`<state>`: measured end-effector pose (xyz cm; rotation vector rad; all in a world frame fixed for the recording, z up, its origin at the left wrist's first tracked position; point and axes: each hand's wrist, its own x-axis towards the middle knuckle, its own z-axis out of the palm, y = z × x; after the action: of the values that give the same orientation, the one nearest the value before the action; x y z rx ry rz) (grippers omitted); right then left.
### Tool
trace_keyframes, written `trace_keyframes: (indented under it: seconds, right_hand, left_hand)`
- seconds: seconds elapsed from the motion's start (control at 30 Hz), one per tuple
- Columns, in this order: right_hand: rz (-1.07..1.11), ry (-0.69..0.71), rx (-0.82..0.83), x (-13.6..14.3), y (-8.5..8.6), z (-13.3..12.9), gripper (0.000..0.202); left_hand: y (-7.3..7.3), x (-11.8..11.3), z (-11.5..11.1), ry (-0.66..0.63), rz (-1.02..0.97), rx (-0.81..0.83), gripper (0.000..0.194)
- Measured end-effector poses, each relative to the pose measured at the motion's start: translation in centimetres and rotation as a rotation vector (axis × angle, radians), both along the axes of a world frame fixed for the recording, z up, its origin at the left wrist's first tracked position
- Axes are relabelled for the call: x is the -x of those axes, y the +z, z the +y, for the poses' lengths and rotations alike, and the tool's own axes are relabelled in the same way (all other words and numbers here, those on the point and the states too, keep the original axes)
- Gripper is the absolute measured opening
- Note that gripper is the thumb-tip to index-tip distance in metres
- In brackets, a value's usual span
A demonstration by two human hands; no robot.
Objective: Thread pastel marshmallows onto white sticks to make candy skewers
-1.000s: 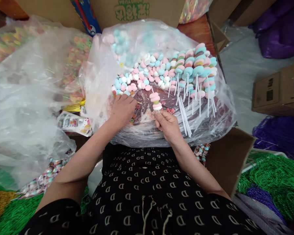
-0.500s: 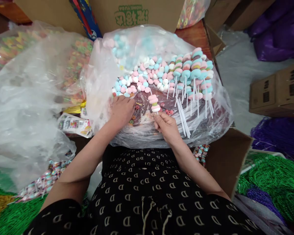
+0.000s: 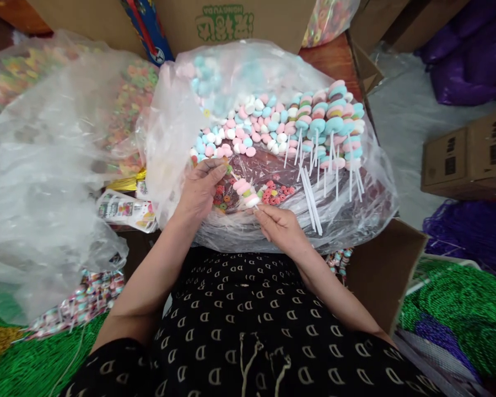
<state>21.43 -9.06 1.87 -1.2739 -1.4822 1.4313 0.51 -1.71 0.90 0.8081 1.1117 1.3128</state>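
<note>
My right hand point(image 3: 279, 225) pinches the lower end of a candy skewer point(image 3: 247, 193), a white stick strung with pink, green and white pieces. Its bare tip leans up and left toward my left hand point(image 3: 201, 184). Between the left thumb and fingers is a small green ring candy point(image 3: 228, 169), close to the stick's tip; I cannot tell whether they touch. Below lie loose red and green ring candies point(image 3: 220, 197) and, beyond the skewer, a heap of red rings point(image 3: 275, 193). Pink, white and blue round candies point(image 3: 242, 129) are spread behind both hands.
Finished-looking candy skewers point(image 3: 334, 124) are stacked at the right of the plastic bag point(image 3: 372, 198), near loose white sticks point(image 3: 311, 204). A bag of ring candies point(image 3: 45, 110) stands left. A cardboard box point(image 3: 281, 22) blocks the back. Green cord point(image 3: 463, 309) lies at the lower right.
My left hand has lifted from the candies with a green ring in its fingers. The skewer in my right hand has tilted left toward it, and more red rings show.
</note>
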Motion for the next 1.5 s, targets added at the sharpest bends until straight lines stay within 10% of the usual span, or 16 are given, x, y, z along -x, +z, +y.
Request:
trace_keyframes:
  seconds: [1.23,1.5]
  right_hand:
    - [-0.018,-0.096,-0.042,0.7,-1.8,-0.3,0.043]
    - [0.065,-0.111,0.036,0.7,-1.9,1.2,0.051]
  left_hand:
    - [0.1,-3.2,-2.6,-0.127,-0.231,0.168,0.023]
    - [-0.2,-3.1,-2.2,-0.09,0.049,0.026,0.027]
